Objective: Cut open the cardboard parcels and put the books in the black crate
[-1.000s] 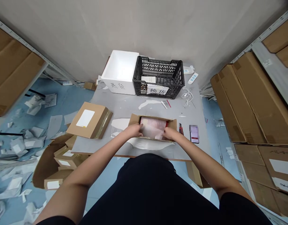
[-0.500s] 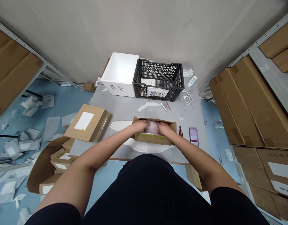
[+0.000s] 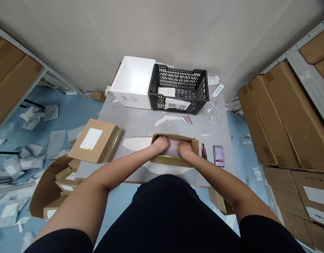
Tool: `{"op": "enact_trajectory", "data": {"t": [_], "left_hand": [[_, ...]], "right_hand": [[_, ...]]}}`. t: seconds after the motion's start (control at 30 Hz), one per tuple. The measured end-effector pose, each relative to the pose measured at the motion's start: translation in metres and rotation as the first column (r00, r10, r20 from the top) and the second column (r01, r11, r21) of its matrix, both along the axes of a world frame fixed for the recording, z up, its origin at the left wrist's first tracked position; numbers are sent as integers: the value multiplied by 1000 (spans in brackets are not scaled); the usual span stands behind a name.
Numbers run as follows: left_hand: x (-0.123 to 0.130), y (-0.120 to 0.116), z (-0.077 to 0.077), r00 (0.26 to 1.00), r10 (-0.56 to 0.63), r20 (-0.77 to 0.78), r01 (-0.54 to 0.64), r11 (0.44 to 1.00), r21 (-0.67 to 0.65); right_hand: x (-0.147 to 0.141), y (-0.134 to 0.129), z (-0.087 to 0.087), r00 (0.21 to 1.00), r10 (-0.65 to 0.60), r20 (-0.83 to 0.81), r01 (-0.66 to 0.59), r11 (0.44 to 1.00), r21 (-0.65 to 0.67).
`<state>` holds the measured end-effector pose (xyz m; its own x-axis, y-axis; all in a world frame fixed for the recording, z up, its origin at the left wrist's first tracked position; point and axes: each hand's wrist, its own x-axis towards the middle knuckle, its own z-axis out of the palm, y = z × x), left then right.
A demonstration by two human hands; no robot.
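Plastic-wrapped pack (image 3: pixel 173 147) lies crosswise in an open cardboard carton (image 3: pixel 174 161), left hand (image 3: pixel 160 144) and right hand (image 3: pixel 185 149) flat on it, close together, equally near.

Contents of the cardboard box (image 3: pixel 175 161) partly hidden under the left hand (image 3: pixel 160 144) and right hand (image 3: pixel 185 149); the wrapped item (image 3: pixel 172 147) cannot be identified. Smartphone (image 3: pixel 218 156) screen blurred. White sheet (image 3: pixel 166 92) in black plastic crate (image 3: pixel 162 75) too small to read. Stacked cartons (image 3: pixel 291 119) cut off at right edge.

Two hands (image 3: pixel 159 144) (image 3: pixel 185 149), one cardboard box (image 3: pixel 167 160)
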<state>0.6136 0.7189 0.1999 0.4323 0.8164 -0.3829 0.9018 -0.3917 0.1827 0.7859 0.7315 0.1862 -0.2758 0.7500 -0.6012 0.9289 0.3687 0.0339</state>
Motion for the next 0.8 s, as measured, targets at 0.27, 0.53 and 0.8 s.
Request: {"op": "enact_trajectory", "data": {"t": [0.27,0.53,0.8], "left_hand": [[10,7,4,998,68,-2,-68,997,-44],[21,-3,6,960,259,-106,-265,963,-40],[18,-6,4,882,457,-113,-467,880,-86]], "right_hand": [[13,12,2,999,13,-51,-15,999,-43],[12,9,3,996,10,-93,-11,1000,-18],[14,11,-3,995,-27,-94,23,999,-42]]}}
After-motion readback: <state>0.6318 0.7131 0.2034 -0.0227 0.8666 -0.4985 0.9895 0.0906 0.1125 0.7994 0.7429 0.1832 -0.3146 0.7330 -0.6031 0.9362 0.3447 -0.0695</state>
